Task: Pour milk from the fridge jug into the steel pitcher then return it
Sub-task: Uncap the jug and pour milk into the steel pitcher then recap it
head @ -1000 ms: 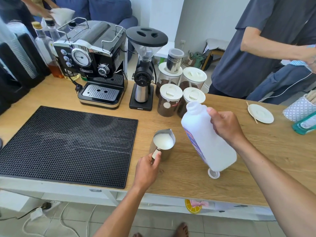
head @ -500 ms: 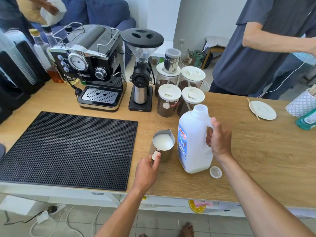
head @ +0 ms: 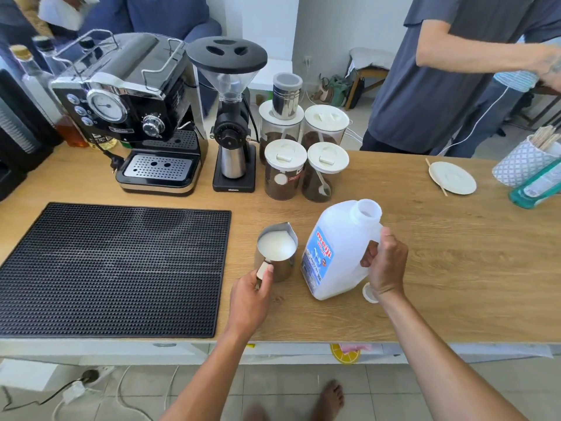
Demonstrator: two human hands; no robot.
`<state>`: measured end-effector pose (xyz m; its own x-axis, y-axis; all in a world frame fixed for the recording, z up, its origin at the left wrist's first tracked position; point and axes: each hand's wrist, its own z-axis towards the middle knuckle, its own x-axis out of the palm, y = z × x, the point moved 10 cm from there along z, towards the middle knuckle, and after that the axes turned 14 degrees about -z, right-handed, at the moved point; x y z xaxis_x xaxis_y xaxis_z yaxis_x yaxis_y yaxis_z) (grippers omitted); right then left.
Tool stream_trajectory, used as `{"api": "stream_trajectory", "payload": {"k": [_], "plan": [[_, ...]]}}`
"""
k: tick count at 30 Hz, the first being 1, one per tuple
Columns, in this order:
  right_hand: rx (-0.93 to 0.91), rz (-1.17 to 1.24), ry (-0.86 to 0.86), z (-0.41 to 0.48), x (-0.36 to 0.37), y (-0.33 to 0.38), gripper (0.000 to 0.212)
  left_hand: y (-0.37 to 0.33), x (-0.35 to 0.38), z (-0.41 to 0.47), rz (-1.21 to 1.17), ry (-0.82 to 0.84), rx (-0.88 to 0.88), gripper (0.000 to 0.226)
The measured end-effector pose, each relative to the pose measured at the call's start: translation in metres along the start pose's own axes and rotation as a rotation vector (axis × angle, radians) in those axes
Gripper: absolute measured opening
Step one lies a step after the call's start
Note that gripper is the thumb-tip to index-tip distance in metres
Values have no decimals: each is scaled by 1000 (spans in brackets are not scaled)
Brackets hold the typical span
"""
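Note:
The steel pitcher (head: 277, 250) stands on the wooden counter (head: 455, 253), holding white milk nearly to its rim. My left hand (head: 250, 296) grips its handle from the near side. Just right of it the white plastic milk jug (head: 337, 250) rests on the counter with its mouth uncapped, leaning slightly. My right hand (head: 385, 264) is closed around the jug's handle. The jug's white cap (head: 368, 293) lies on the counter beside my right wrist, partly hidden.
A black rubber mat (head: 112, 268) covers the counter's left. Behind stand an espresso machine (head: 136, 117), a grinder (head: 232, 117) and several lidded coffee jars (head: 303, 153). A white saucer (head: 452, 177) and patterned cup (head: 522, 162) sit far right. A person (head: 440, 71) stands across the counter.
The jug went from tilted in the air to standing on the counter beside the pitcher, still held by my right hand. My left hand stayed on the pitcher handle.

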<state>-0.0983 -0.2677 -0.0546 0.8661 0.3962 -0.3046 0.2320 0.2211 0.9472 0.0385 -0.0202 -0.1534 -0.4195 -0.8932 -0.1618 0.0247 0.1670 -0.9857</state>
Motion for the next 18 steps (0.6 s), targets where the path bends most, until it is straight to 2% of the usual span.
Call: {"api": "stream_trajectory", "payload": {"k": [7,15,18], "plan": [[-37,-43,28,-2,-3,-1,55,3,2,-3,-75,4,-55,44],[-54,-23,112,-4,-1,-2,60,-9,-2,-14,-154,-102,-87,19],[-13,23,165,-1,-4,-11,66,-31,-5,-22,-119,-174,8,29]]}}
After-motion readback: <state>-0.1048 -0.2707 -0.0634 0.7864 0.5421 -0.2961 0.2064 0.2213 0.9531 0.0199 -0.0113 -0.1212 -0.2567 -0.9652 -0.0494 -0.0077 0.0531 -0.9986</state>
